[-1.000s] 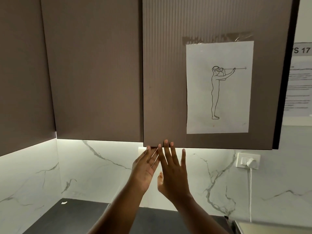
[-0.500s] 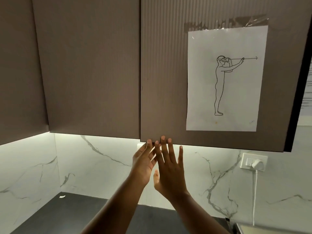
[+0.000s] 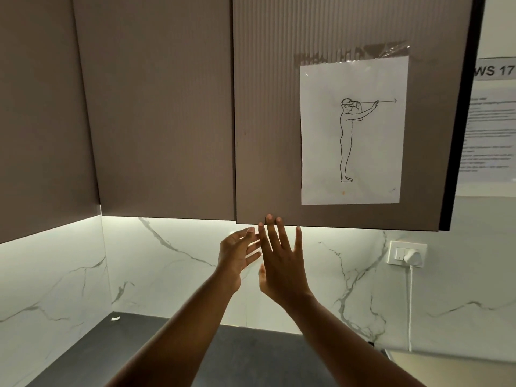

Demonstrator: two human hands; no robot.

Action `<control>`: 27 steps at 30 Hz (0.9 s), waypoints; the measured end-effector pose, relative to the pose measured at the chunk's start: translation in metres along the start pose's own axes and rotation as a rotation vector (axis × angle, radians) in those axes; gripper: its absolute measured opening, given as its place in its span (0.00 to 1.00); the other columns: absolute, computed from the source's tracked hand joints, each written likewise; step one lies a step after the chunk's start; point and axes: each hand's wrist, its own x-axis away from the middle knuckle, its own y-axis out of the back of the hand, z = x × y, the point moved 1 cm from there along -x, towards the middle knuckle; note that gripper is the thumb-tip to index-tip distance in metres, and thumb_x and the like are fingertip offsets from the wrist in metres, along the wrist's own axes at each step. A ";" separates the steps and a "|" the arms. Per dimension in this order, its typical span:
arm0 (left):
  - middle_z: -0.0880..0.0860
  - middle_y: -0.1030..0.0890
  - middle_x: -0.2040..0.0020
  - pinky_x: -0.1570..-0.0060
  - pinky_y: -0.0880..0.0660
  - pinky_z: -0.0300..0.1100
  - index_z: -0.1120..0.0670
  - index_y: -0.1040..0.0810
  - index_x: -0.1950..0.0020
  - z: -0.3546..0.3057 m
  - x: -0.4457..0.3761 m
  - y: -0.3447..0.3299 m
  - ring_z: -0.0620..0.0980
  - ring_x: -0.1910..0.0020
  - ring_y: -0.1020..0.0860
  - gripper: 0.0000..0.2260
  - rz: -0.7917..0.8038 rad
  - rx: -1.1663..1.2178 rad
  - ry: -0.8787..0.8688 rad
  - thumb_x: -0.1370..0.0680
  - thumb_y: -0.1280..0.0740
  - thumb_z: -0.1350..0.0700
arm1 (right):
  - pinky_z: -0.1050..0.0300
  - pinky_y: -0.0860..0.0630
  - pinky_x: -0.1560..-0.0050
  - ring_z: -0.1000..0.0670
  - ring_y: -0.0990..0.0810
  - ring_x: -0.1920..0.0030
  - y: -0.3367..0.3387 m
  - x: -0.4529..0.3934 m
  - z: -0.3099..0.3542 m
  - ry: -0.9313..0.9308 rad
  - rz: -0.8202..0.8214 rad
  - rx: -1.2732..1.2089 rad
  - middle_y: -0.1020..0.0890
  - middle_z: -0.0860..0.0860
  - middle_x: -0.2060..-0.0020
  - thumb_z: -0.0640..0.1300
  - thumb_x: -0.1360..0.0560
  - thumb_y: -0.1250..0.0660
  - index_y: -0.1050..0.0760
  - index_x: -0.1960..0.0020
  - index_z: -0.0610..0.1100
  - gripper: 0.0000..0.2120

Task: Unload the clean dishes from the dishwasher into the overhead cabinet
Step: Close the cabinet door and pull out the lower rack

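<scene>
The overhead cabinet fills the top of the view, its brown ribbed doors closed. The right door [image 3: 268, 121] carries a taped white sheet [image 3: 351, 135] with a line drawing of a standing figure. My right hand [image 3: 282, 263] is raised with straight spread fingers, its fingertips at the bottom edge of that door. My left hand [image 3: 237, 255] is just left of it, fingers straight, a little below the door's edge. Both hands hold nothing. No dishes and no dishwasher are in view.
A second closed door [image 3: 156, 107] hangs to the left. Below are a white marble backsplash [image 3: 167, 261] and a dark countertop [image 3: 245, 356]. A wall socket [image 3: 407, 254] with a white plug and cord sits at the right. Printed notices [image 3: 491, 121] hang at far right.
The view has shifted slightly. My left hand has dropped a little from the door's edge and its fingers have spread; my right hand stays at the door's bottom edge.
</scene>
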 end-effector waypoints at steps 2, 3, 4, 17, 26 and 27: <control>0.51 0.18 0.43 0.53 0.20 0.41 0.53 0.23 0.39 -0.001 0.008 0.003 0.50 0.47 0.17 0.12 0.014 -0.008 0.008 0.21 0.33 0.51 | 0.29 0.48 0.26 0.38 0.47 0.21 0.003 0.004 0.000 0.012 -0.027 0.017 0.42 0.43 0.21 0.54 0.29 0.29 0.41 0.21 0.46 0.41; 0.52 0.18 0.43 0.53 0.20 0.41 0.52 0.23 0.39 0.000 0.014 0.006 0.51 0.47 0.18 0.12 0.023 -0.015 0.016 0.21 0.33 0.51 | 0.29 0.48 0.26 0.38 0.43 0.22 0.005 0.009 0.000 0.016 -0.040 0.025 0.38 0.43 0.22 0.55 0.29 0.30 0.38 0.22 0.46 0.39; 0.52 0.18 0.42 0.52 0.19 0.42 0.52 0.23 0.39 0.001 0.019 0.007 0.51 0.46 0.18 0.12 0.030 -0.021 0.017 0.21 0.33 0.52 | 0.29 0.46 0.26 0.37 0.40 0.23 0.005 0.012 0.000 0.024 -0.051 0.029 0.34 0.43 0.24 0.55 0.28 0.30 0.36 0.23 0.46 0.37; 0.53 0.18 0.45 0.48 0.20 0.46 0.52 0.22 0.39 0.048 0.120 0.050 0.48 0.45 0.19 0.12 0.154 -0.278 0.057 0.22 0.31 0.52 | 0.48 0.26 0.42 0.46 0.24 0.39 0.046 0.133 0.029 -0.209 0.180 -0.050 0.22 0.48 0.38 0.45 0.30 0.31 0.32 0.30 0.48 0.29; 0.52 0.18 0.47 0.43 0.21 0.50 0.51 0.22 0.41 0.108 0.216 0.086 0.48 0.46 0.20 0.10 0.270 -0.319 0.304 0.22 0.31 0.53 | 0.48 0.25 0.47 0.45 0.21 0.45 0.066 0.246 0.049 -0.355 0.370 -0.083 0.19 0.48 0.44 0.44 0.31 0.34 0.28 0.33 0.47 0.26; 0.52 0.18 0.47 0.43 0.21 0.50 0.51 0.22 0.41 0.115 0.224 0.088 0.48 0.45 0.20 0.10 0.283 -0.331 0.315 0.22 0.31 0.52 | 0.47 0.25 0.47 0.45 0.21 0.45 0.069 0.256 0.049 -0.366 0.376 -0.092 0.19 0.48 0.44 0.44 0.31 0.33 0.27 0.33 0.47 0.26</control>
